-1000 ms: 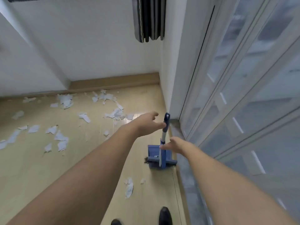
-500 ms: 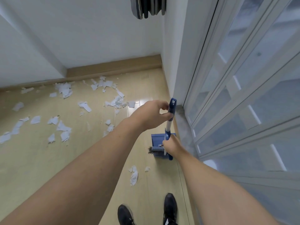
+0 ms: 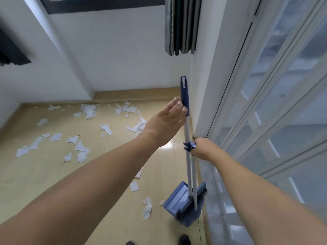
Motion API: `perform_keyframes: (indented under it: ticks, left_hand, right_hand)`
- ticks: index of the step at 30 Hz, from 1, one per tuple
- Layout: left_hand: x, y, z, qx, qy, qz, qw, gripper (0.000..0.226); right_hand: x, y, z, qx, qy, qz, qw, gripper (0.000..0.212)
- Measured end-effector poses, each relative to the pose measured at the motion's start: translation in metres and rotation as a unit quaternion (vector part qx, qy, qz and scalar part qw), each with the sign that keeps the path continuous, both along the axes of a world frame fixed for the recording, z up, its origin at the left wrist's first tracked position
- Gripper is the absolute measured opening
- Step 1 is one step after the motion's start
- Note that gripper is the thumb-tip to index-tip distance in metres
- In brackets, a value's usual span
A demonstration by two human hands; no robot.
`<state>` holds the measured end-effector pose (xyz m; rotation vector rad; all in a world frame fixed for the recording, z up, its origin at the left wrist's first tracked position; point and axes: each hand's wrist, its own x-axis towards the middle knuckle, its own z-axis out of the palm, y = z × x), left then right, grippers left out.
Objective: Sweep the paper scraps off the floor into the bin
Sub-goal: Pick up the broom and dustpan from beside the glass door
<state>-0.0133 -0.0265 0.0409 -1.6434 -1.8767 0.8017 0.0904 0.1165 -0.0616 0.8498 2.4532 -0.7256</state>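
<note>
White paper scraps [image 3: 88,110] lie scattered over the wooden floor, most near the far wall, with a few scraps [image 3: 146,207] close to my feet. A broom with a blue grip [image 3: 184,96] stands upright beside the right wall, clipped to a blue dustpan [image 3: 178,197]. My left hand [image 3: 168,119] grips the broom's blue grip near the top. Lower down, my right hand [image 3: 202,149] holds the top of the dustpan's pole at the blue clip [image 3: 188,145]. The broom's bristles [image 3: 204,190] sit against the pan. No bin is in view.
A white glazed door [image 3: 265,103] runs along the right side above a grey sill [image 3: 212,200]. A dark curtain [image 3: 182,25] hangs in the far corner. A wooden skirting board [image 3: 132,94] lines the far wall. My shoe tips [image 3: 184,240] show at the bottom edge.
My left hand closed round the broom's grip and my right hand took the dustpan pole. Both hands and the broom set now sit higher and nearer in the view.
</note>
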Motion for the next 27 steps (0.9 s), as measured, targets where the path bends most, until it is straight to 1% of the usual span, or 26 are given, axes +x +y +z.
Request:
perform_keyframes:
  ticks: [3, 5, 6, 8, 10, 12, 13, 14, 16, 18, 20, 22, 24, 26, 27]
  left_hand:
    - [0.009, -0.008, 0.012, -0.067, 0.077, -0.022, 0.995, 0.057]
    - [0.015, -0.008, 0.015, -0.083, 0.115, -0.047, 0.989, 0.063]
    - [0.02, -0.007, 0.015, -0.089, 0.136, -0.055, 0.985, 0.061]
    - [0.028, -0.001, 0.011, -0.114, 0.147, -0.044, 0.982, 0.046]
    - [0.037, 0.003, 0.011, -0.186, 0.127, 0.012, 0.974, 0.025]
    - [0.043, 0.006, 0.011, -0.264, 0.099, 0.076, 0.956, 0.005]
    - [0.044, 0.006, 0.008, -0.289, 0.076, 0.111, 0.948, 0.004]
    - [0.042, 0.004, 0.005, -0.311, 0.046, 0.16, 0.936, 0.007]
    - [0.031, -0.015, 0.0, -0.344, -0.003, 0.288, 0.894, 0.014]
    - [0.016, -0.046, -0.001, -0.342, -0.021, 0.377, 0.86, 0.012]
    - [0.008, -0.069, 0.003, -0.313, -0.059, 0.447, 0.836, 0.014]
    - [0.014, -0.073, 0.007, -0.304, -0.096, 0.468, 0.824, 0.016]
    - [0.031, -0.063, 0.011, -0.297, -0.136, 0.481, 0.813, 0.018]
    - [0.043, -0.055, 0.007, -0.282, -0.188, 0.511, 0.79, 0.018]
    - [0.045, -0.056, 0.003, -0.27, -0.212, 0.523, 0.78, 0.014]
  right_hand:
    - [0.004, -0.008, 0.016, 0.016, 0.011, 0.023, 1.0, 0.02]
    - [0.003, -0.015, 0.021, 0.027, 0.011, 0.038, 0.999, 0.022]
    - [0.003, -0.019, 0.023, 0.034, 0.002, 0.053, 0.998, 0.024]
    - [0.001, -0.027, 0.023, 0.047, -0.01, 0.082, 0.995, 0.029]
    - [0.003, -0.036, 0.021, 0.052, 0.0, 0.102, 0.993, 0.033]
    - [0.003, -0.047, 0.016, 0.055, 0.008, 0.127, 0.99, 0.032]
    - [0.003, -0.052, 0.012, 0.058, 0.011, 0.139, 0.988, 0.031]
    - [0.005, -0.055, 0.009, 0.064, 0.013, 0.151, 0.986, 0.03]
    - [0.011, -0.054, 0.009, 0.088, 0.012, 0.168, 0.982, 0.026]
    - [0.02, -0.039, 0.015, 0.112, 0.015, 0.145, 0.983, 0.023]
    - [0.025, -0.026, 0.024, 0.137, 0.028, 0.115, 0.983, 0.024]
    - [0.02, -0.028, 0.029, 0.158, 0.033, 0.113, 0.98, 0.024]
    - [0.012, -0.042, 0.028, 0.162, 0.028, 0.107, 0.981, 0.02]
    - [0.008, -0.055, 0.024, 0.167, 0.009, 0.099, 0.981, 0.011]
    - [0.009, -0.057, 0.022, 0.163, -0.004, 0.093, 0.982, 0.01]
